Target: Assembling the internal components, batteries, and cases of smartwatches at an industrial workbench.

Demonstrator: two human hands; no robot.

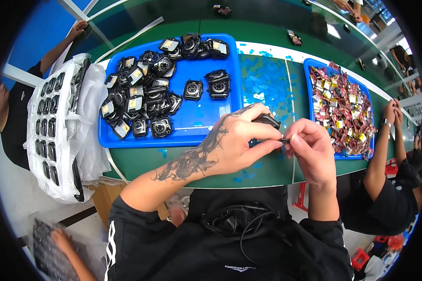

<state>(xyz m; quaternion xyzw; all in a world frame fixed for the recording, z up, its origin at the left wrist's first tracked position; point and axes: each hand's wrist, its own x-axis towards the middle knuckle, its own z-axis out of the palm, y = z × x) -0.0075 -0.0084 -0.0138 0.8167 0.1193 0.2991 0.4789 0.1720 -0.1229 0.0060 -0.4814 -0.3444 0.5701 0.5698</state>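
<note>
Above the green work table [211,168], my left hand [241,138] is closed around a black watch case [267,120], which its fingers partly hide. My right hand [312,147] meets it from the right, thumb and index finger pinched on a small dark piece [284,140] by the tips of the left fingers. What that piece is, I cannot make out. Just beyond my left hand lies a blue tray [192,111], with many black watch cases [155,93] heaped at its left and back and a few apart on the right.
Another blue tray [307,70], on the right, is full of red, white and yellow small parts [342,107]. Blue film scraps [262,84] litter the table between the trays. White molded trays [33,133] of watch cases stand at left. Other people's hands [393,112] are at both sides.
</note>
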